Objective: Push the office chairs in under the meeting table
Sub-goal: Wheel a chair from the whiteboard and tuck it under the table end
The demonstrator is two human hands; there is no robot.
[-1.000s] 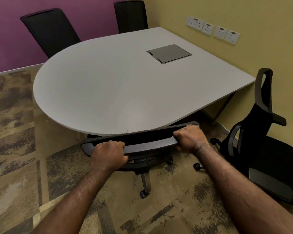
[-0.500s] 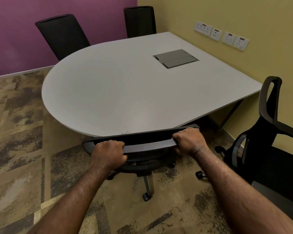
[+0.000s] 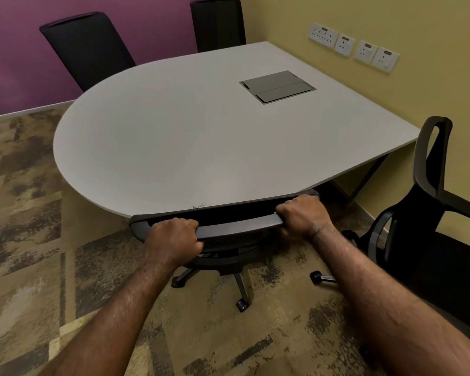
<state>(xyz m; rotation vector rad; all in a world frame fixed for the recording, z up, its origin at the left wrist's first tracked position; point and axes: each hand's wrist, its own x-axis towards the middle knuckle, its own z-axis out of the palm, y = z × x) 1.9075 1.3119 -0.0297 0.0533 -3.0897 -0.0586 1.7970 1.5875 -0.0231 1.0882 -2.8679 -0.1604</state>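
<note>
A grey meeting table (image 3: 174,147) with a rounded near end fills the middle of the view. Directly before me a black office chair (image 3: 236,226) has its seat under the table's edge, and its backrest top touches that edge. My left hand (image 3: 174,237) grips the left part of the backrest's top bar. My right hand (image 3: 304,215) grips its right end. A second black office chair (image 3: 429,213) stands to the right, away from the table and turned sideways. Two more black chairs, one (image 3: 90,47) at the far left and one (image 3: 217,23) at the far end, stand against the table.
A grey cable hatch (image 3: 277,86) is set into the tabletop. Wall sockets (image 3: 353,47) line the yellow wall on the right. A purple wall closes the back. Patterned brown carpet (image 3: 25,240) covers the floor. The table's leg (image 3: 366,180) stands near the right wall.
The view has shifted slightly, so the table and chairs sit a little further right and lower in frame. Both hands keep the same grip on the backrest, still at the table's edge.
</note>
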